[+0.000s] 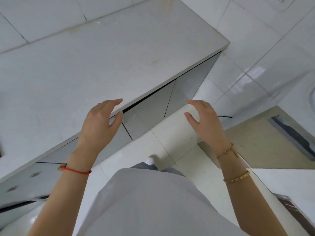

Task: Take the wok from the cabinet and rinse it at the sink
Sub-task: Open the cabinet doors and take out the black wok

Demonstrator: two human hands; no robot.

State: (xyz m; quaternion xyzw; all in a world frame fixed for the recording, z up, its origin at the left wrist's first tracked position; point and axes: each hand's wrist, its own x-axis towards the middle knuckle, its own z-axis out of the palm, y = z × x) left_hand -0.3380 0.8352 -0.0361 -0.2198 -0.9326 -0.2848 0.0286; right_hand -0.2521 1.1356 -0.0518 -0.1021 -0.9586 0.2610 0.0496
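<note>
A: Both hands up, empty. Left hand [100, 120] over the near edge of the countertop [81, 68], fingers spread and lightly curled, holding nothing. Right hand [204, 120] the same, loose and open, above the floor tiles [172, 133].

B: Touching the counter?

A: Cannot tell. The left thumb lies across the counter lip in the view; contact is unclear.

B: Cabinet?

A: Grey cabinet doors [150, 113] run under the counter, from near left to far right. All shut, or nearly: a dark gap shows along the top of the middle door, just right of the left thumb. Nothing of the inside is visible, so contents unknown.

B: The wok?

A: Not in view. If it sits behind those doors, the doors hide it. No sink seen either; the counter is bare save some yellowish stains at the far edge by the wall tiles [42, 17].

B: Other notes?

A: Red cord bracelet [75, 170] on the left wrist, two gold bracelets [236, 178] on the right forearm. Pale grey shirt [144, 201] fills the near middle, one white shoe [151, 160] beyond it. Beige mat [255, 142] on the floor to the right.
</note>
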